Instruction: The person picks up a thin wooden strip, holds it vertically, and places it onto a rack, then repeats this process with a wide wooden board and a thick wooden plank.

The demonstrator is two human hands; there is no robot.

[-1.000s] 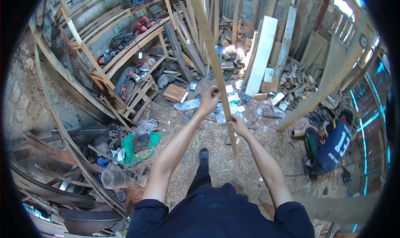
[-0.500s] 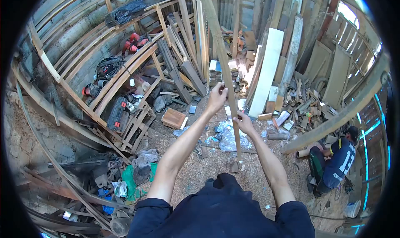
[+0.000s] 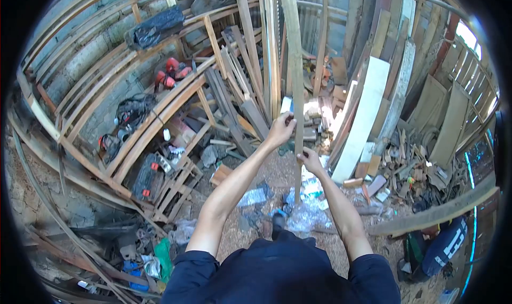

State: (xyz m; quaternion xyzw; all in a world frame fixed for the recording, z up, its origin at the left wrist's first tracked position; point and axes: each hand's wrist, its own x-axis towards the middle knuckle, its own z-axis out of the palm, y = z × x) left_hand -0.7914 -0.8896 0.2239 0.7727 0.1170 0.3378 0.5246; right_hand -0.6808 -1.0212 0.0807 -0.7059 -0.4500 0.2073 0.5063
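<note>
A long, narrow wooden plank (image 3: 294, 53) stands nearly upright in front of me, its lower end near the floor. My left hand (image 3: 281, 130) is closed at the plank's left edge, with the thumb and fingers curled. Lower down, my right hand (image 3: 311, 160) pinches the plank from the right side. Both arms reach forward. Part of the grip on the plank's far side is hidden.
Leaning boards, one a wide white board (image 3: 362, 120), stand ahead on the right. Wooden racks (image 3: 160, 107) hold tools on the left. Offcuts (image 3: 408, 165) lie heaped at right. A person (image 3: 442, 245) crouches at lower right beside a curved beam (image 3: 437, 213). Plastic sheeting (image 3: 306, 216) lies on the floor.
The plank has gone from leaning left at its top to nearly upright, with both hands staying on it. My view has shifted, and a dark shoe shows more below me.
</note>
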